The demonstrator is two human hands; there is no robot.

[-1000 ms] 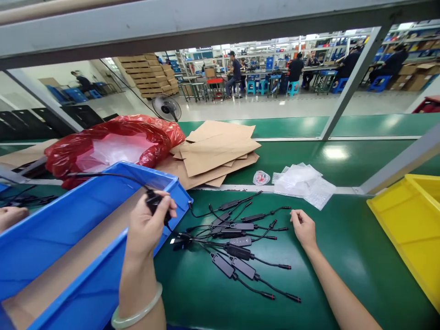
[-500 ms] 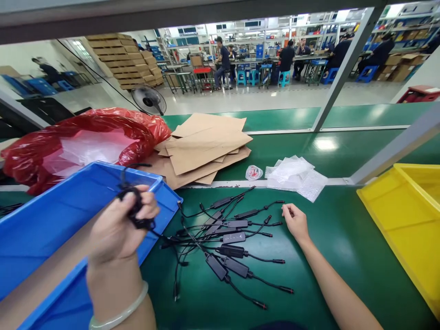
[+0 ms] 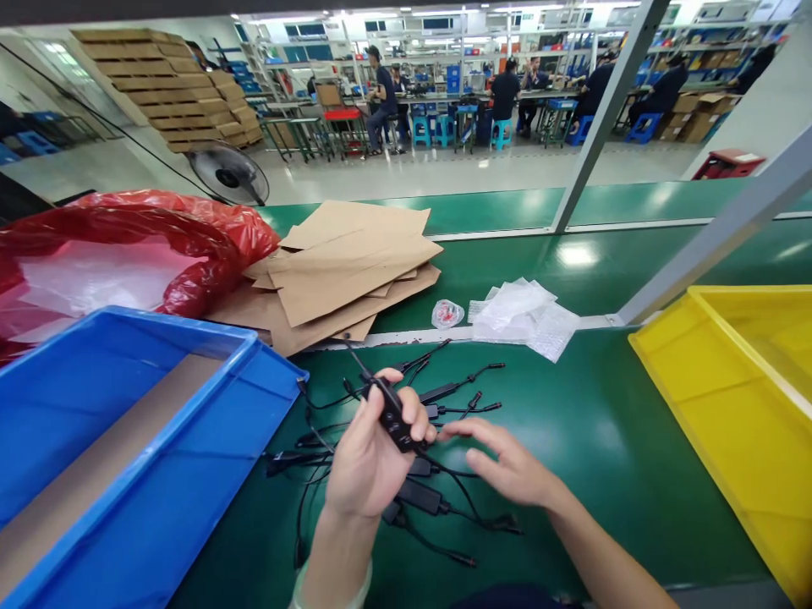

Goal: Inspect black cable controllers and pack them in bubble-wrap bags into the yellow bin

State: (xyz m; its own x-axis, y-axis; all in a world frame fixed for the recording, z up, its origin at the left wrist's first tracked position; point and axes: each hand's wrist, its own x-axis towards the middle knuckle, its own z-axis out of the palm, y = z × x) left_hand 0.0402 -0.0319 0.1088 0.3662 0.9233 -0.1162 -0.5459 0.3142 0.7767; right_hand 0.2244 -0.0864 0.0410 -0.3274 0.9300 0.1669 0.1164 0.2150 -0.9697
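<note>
My left hand (image 3: 364,474) is closed around a small black control box (image 3: 396,421) with buttons on its face and cables running from its ends. It is held above the middle of the green table (image 3: 571,524). Just to the right, my right hand (image 3: 511,461) has its fingers stretched out toward the box's lower end and grips nothing. Whether its fingertips touch a cable I cannot tell. Under both hands lie several similar black cabled boxes (image 3: 424,496) in a loose heap, partly hidden by my left hand.
A blue bin (image 3: 279,381) stands on the left, a yellow bin (image 3: 704,397) on the right. Behind are a red plastic bag (image 3: 209,245), cardboard sheets (image 3: 355,279), a small clear wrapped bundle (image 3: 447,314) and bubble bags (image 3: 523,313). Metal posts (image 3: 609,118) rise beyond.
My left hand has moved right from over the blue bin to above the heap, carrying the control box. My right hand has come left beside it, fingers now extended. The view has shifted slightly.
</note>
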